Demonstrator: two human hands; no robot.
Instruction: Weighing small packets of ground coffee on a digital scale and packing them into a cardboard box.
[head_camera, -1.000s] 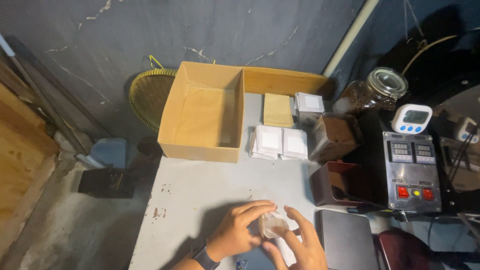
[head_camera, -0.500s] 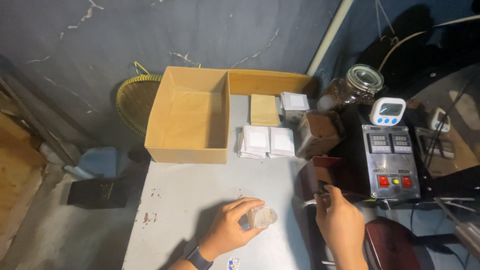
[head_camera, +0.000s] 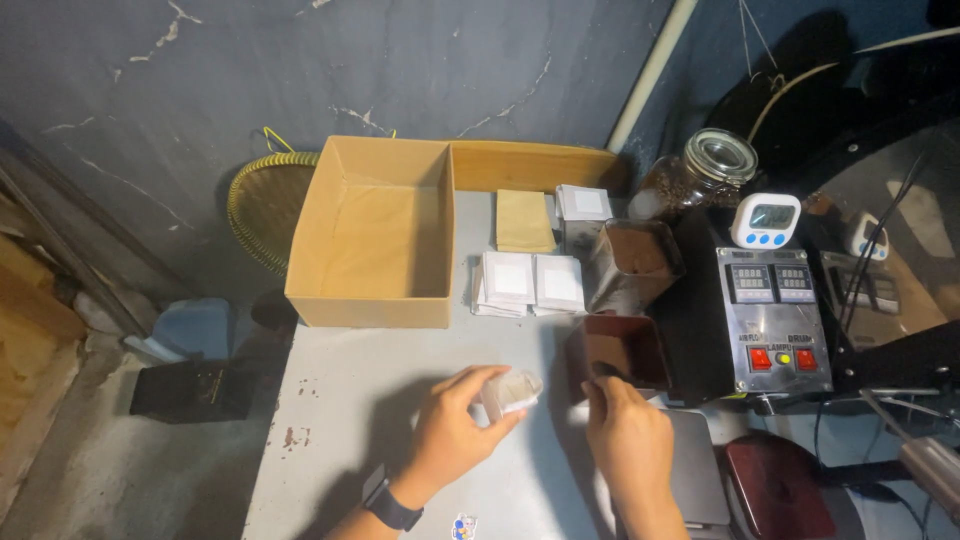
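My left hand (head_camera: 455, 432) grips a small white filter pouch (head_camera: 512, 391), held open just above the grey table (head_camera: 330, 400). My right hand (head_camera: 625, 435) pinches the handle of a small dark scoop (head_camera: 607, 372) that reaches into a dark red tin (head_camera: 618, 352) of brown powder at the table's right side. The pouch and the tin are about a hand's width apart. A black watch sits on my left wrist.
An open cardboard box (head_camera: 372, 236) stands at the back, with stacks of white pouches (head_camera: 530, 283) and a tan packet (head_camera: 524, 221) beside it. A metal tin of brown powder (head_camera: 632, 262), a glass jar (head_camera: 706, 170), a white timer (head_camera: 764, 221) and a control panel (head_camera: 775, 319) line the right.
My right hand left the pouch, moved right to the red tin and took hold of the scoop. My left hand kept the pouch, now raised a little and held open.
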